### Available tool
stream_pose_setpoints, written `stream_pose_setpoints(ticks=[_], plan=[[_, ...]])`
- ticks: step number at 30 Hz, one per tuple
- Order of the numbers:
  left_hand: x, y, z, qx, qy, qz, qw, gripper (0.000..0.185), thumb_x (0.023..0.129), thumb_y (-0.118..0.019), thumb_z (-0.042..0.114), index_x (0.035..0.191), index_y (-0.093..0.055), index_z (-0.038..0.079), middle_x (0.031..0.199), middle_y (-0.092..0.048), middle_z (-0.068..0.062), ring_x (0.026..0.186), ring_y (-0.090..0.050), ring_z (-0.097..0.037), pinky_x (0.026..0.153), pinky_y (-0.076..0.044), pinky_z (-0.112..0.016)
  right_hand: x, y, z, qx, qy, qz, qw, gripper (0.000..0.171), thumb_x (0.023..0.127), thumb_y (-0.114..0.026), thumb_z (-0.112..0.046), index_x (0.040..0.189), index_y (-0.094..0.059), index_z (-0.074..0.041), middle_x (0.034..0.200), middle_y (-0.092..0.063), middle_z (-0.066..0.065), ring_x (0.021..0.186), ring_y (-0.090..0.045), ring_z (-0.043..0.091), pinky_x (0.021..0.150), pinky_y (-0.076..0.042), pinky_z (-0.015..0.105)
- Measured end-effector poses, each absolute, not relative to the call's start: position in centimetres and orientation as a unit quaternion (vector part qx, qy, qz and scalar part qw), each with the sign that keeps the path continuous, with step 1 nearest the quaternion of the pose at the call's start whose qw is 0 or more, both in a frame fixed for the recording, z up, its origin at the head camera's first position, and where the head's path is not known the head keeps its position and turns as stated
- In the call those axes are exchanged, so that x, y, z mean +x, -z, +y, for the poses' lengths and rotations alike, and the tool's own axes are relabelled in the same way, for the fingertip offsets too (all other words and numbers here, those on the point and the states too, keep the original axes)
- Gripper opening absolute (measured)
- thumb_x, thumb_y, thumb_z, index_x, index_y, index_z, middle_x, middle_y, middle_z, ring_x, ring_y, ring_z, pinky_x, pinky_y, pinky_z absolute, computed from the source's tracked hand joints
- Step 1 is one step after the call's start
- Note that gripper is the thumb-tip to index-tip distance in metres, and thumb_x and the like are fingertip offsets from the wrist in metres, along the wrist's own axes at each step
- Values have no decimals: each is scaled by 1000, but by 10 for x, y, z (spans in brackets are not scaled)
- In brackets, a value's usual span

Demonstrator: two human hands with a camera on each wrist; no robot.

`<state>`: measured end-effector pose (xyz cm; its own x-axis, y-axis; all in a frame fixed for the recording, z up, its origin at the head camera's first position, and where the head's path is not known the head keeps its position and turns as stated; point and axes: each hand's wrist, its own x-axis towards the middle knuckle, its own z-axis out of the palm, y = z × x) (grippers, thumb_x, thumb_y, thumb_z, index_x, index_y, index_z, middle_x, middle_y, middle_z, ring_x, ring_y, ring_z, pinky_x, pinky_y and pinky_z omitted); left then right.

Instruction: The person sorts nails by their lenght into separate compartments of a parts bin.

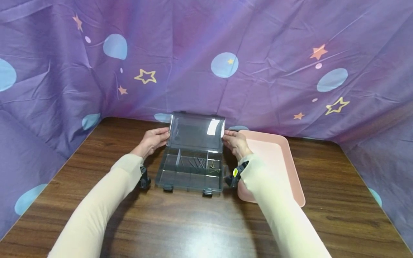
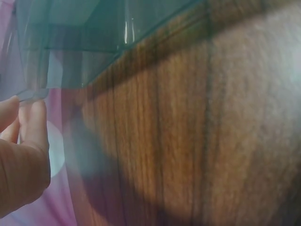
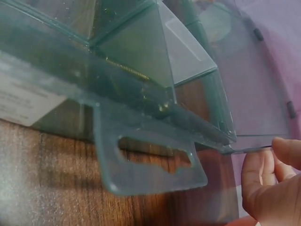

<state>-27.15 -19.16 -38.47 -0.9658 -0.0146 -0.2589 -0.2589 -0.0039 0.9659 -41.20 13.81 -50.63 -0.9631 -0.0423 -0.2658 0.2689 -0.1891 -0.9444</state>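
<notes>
A translucent grey plastic organizer box (image 1: 190, 177) lies on the table with its lid (image 1: 193, 130) raised at the back. Upright dividers split the far part of the box. Several dark screws (image 1: 197, 163) and a few brass-coloured screws (image 1: 212, 165) lie in its compartments. With thumb and fingers, my left hand (image 1: 151, 141) pinches the lid's left edge. On the opposite side my right hand (image 1: 237, 141) pinches the lid's right edge, as the right wrist view also shows. Two black latches, one of them the right latch (image 1: 208, 192), sit along the box's front edge.
A pink tray (image 1: 297, 182) stands to the right of the box, partly under my right forearm. A hanging tab (image 3: 150, 181) juts from the box's right side. Behind the wooden table (image 1: 155, 229) hangs a purple cloth (image 1: 193, 39) with stars and blue dots.
</notes>
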Motion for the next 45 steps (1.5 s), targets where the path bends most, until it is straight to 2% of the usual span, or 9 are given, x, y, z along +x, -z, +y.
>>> stream_pose_setpoints(ticks=[4,10,20,27,29,33,36,40,45], plan=[[-271,385,-193,-90,-709,694,86,47,94,-54,2,140,-42,0,138,-48,-16,85,-59,1,90,-50,-23,-403,498,136,85,769,626,95,28,79,-72,1,106,-67,-7,97,-70,2,81,-66,12,75,-57,29],[-269,383,-197,-82,-716,688,83,47,94,-53,0,139,-41,-3,141,-43,-21,86,-59,1,95,-47,-25,-372,470,130,56,774,625,84,28,80,-72,0,107,-66,-3,96,-69,5,79,-65,12,74,-57,28],[-267,378,-194,-78,-721,686,59,46,91,-56,-3,136,-44,-6,116,-61,-9,81,-60,2,90,-49,-21,-279,366,104,66,731,677,51,30,89,-55,7,119,-52,11,75,-57,-7,62,-53,-1,61,-50,13],[-259,374,-192,-84,-710,698,46,45,91,-56,-2,135,-47,-3,128,-53,-17,87,-60,-1,98,-46,-30,-265,358,105,69,742,664,61,28,89,-53,9,117,-51,7,73,-53,-6,62,-55,1,63,-52,15],[-257,374,-192,-85,-709,700,37,44,91,-57,-2,134,-47,-4,122,-56,-15,86,-59,-1,93,-49,-25,-262,357,105,70,747,658,65,26,90,-52,8,116,-51,5,72,-53,-5,61,-56,3,63,-54,16],[-251,372,-191,-85,-704,705,14,42,89,-60,-1,131,-50,-5,94,-59,3,76,-57,3,77,-52,-15,-256,354,106,67,764,638,68,23,91,-50,9,113,-51,3,72,-56,-3,60,-59,5,63,-55,18],[-248,371,-191,-79,-707,703,5,43,89,-60,-1,130,-49,-7,81,-56,11,70,-56,4,74,-53,-15,-251,351,107,60,775,626,68,20,92,-49,9,111,-50,3,73,-58,-3,61,-61,7,65,-56,18],[-242,368,-192,-68,-726,684,9,44,91,-57,-3,132,-43,-12,78,-57,11,69,-60,3,77,-54,-17,-242,349,108,46,787,611,74,16,93,-47,7,108,-50,3,73,-59,-3,64,-63,7,69,-56,20],[-234,364,-194,-56,-741,668,22,40,94,-52,-2,131,-43,-14,78,-61,9,69,-63,0,72,-53,-14,-231,348,110,38,794,602,81,7,97,-47,-1,102,-52,-3,67,-63,-1,65,-64,8,70,-57,21]])
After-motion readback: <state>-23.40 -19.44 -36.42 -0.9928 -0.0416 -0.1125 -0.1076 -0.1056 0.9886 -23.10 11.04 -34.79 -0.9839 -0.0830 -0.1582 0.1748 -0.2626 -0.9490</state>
